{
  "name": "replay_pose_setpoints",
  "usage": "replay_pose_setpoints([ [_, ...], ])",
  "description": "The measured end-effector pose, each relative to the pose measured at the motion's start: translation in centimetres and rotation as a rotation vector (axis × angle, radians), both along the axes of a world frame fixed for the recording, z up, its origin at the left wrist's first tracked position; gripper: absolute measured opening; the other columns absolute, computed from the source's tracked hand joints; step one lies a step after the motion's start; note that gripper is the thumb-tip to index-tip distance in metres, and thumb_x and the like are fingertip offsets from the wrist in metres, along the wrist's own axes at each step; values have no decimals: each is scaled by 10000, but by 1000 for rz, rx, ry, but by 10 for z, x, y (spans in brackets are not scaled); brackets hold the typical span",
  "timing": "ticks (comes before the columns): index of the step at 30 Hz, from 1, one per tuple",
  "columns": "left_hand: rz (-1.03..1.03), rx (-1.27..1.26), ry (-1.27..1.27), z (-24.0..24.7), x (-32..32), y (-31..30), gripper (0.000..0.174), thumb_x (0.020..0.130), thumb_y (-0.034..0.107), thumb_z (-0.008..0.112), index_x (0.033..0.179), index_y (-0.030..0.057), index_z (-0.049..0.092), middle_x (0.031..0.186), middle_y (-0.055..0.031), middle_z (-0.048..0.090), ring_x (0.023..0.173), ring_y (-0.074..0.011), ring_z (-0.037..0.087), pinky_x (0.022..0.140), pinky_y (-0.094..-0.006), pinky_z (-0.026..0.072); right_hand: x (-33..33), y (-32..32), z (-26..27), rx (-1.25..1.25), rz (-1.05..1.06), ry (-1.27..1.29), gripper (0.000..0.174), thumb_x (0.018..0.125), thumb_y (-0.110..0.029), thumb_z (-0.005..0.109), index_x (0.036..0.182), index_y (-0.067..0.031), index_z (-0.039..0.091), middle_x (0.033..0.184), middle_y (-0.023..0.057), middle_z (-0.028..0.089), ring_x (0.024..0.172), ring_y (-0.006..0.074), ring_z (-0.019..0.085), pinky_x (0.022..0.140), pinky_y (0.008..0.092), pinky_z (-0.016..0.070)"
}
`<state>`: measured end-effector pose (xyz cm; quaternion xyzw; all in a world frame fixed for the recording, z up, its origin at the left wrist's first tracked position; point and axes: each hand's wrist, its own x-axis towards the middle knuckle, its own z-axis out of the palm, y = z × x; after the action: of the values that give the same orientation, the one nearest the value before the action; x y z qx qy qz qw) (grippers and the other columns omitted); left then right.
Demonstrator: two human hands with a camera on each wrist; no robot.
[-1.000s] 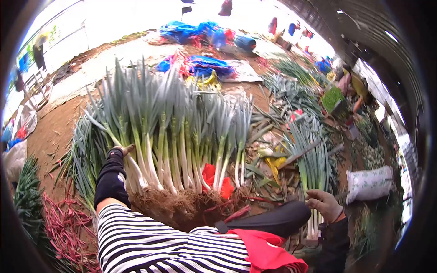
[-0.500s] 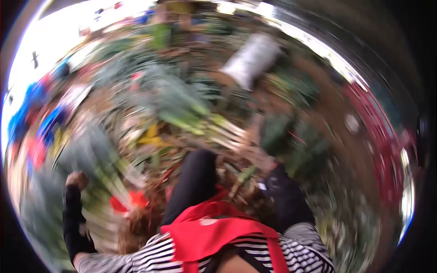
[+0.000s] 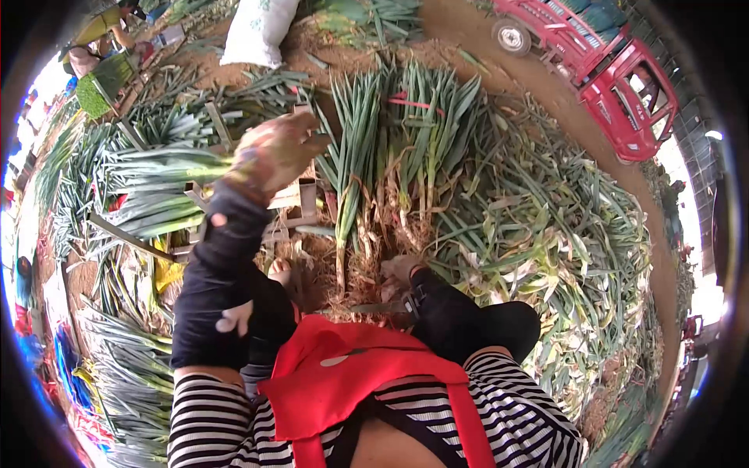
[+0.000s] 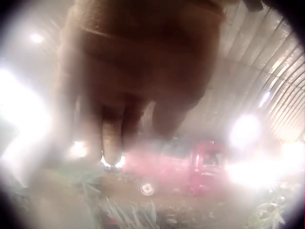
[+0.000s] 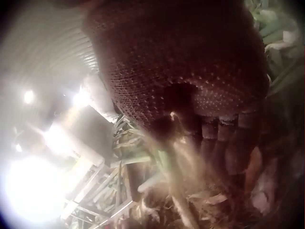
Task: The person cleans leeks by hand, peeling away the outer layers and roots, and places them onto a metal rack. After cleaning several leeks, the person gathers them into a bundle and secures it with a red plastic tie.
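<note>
My left hand (image 3: 281, 152) is raised over the ground ahead, blurred, with nothing in it. In the left wrist view its fingers (image 4: 112, 138) hang fairly straight. Down at the root ends of a pile of leeks (image 3: 425, 132) is my right hand (image 3: 402, 269), in a knitted glove. The right wrist view has its fingers bent among the roots, with a pale leek stalk (image 5: 171, 179) coming out by the thumb. A separate leek bunch (image 3: 351, 171) stands just left of that pile, its white ends and brown roots toward me. A red band crosses the leaves.
Trimmed leaves (image 3: 538, 226) lie heaped to the right. More leeks (image 3: 156, 187) and a low metal frame (image 3: 308, 203) are at left. A white sack (image 3: 261, 31) and a red three-wheeled truck (image 3: 585, 70) stand farther off. My bare foot (image 3: 279, 271) is near the frame.
The view has swung right, from the standing row of leeks to another pile. My left hand has left that row and reaches forward; my right hand has come to the roots of this pile.
</note>
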<state>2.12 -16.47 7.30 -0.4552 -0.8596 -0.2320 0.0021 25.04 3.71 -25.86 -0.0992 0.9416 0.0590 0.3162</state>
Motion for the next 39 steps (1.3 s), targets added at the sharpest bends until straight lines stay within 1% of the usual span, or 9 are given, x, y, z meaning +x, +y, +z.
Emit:
replay_pose_setpoints([
  [6,-32,19,-120,-90,-16,20,287,877,330,586,985,67,620,854,-143,660,815,-321,638,716,-392,494,-45,-28,-108,-1021,-973,-30,431,873,-310,592,1218,-62,523,1072,126,623,954,245,600,734,380,513],
  [12,34,-97,-141,-96,-37,-3,235,862,280,589,959,66,612,815,-159,642,776,-350,623,689,-421,485,-119,-84,-40,-635,-1538,47,558,750,-465,695,1078,-21,613,1132,183,623,972,342,631,823,441,504],
  [14,123,-190,-169,-100,-48,-6,273,860,310,591,983,67,611,840,-167,651,803,-347,631,705,-419,492,-132,-95,-192,-675,-1604,142,549,741,-465,695,1069,-34,600,1061,182,648,981,343,630,851,435,494],
  [19,127,-291,-186,-100,-65,1,344,843,372,603,1015,75,624,865,-167,661,860,-347,631,749,-429,487,-143,-76,-125,-455,-1567,182,462,765,-323,650,1097,-18,551,1077,219,633,985,354,629,830,445,497],
  [22,-33,-342,-127,-108,-71,15,273,871,335,579,950,84,650,753,-140,622,754,-304,623,687,-378,495,-131,-61,-70,-1286,-1927,526,428,798,-356,603,1006,14,549,733,79,588,602,205,549,569,365,460],
  [25,-656,445,-808,-246,-85,52,225,871,288,564,910,85,655,775,-114,617,739,-277,619,677,-360,499,-125,-15,38,-1744,-1843,607,185,882,-277,557,845,-97,537,617,-35,451,506,82,452,450,241,389],
  [28,-706,-287,-98,-124,-17,91,216,891,235,525,972,71,641,1005,-95,636,882,-247,620,763,-371,499,-106,10,126,-1744,-1724,574,275,906,-322,560,962,-54,588,665,-1,528,505,93,492,435,250,404],
  [31,-792,152,-300,-258,-30,145,247,853,176,532,1000,-4,617,1038,-157,625,933,-263,601,787,-351,487,-74,55,143,-1619,-1579,704,356,918,-356,556,996,-13,613,733,25,565,524,115,513,477,262,419],
  [39,-207,196,-586,-102,12,141,404,870,355,569,1118,37,600,1052,-180,649,997,-316,618,838,-375,481,6,24,234,-1941,-1464,679,369,980,-453,392,959,-111,530,613,-34,423,473,87,381,459,250,317],
])
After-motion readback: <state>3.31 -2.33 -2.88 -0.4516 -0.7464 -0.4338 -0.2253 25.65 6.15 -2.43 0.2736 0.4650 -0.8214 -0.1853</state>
